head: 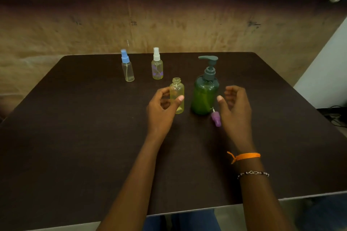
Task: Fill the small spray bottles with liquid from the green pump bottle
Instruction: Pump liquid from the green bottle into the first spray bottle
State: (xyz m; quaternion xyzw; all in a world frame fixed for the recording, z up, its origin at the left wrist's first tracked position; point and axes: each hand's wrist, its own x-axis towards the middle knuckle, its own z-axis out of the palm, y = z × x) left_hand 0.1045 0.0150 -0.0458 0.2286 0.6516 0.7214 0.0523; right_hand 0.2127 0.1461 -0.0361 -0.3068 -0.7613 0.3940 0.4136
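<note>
Our left hand (162, 108) loosely cupped the uncapped yellow bottle (177, 95) just left of the green pump bottle (205, 92), our right hand (235, 107) open beside it; two capped bottles (127, 65) behind awaited filling.

Three small spray bottles (127, 66) (157, 64) (177, 95) (one uncapped), one green pump bottle (205, 88), one loose purple spray cap (216, 116).

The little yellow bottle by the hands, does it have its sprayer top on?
No, the yellow bottle stands open-necked, and a purple sprayer top lies on the table.
</note>
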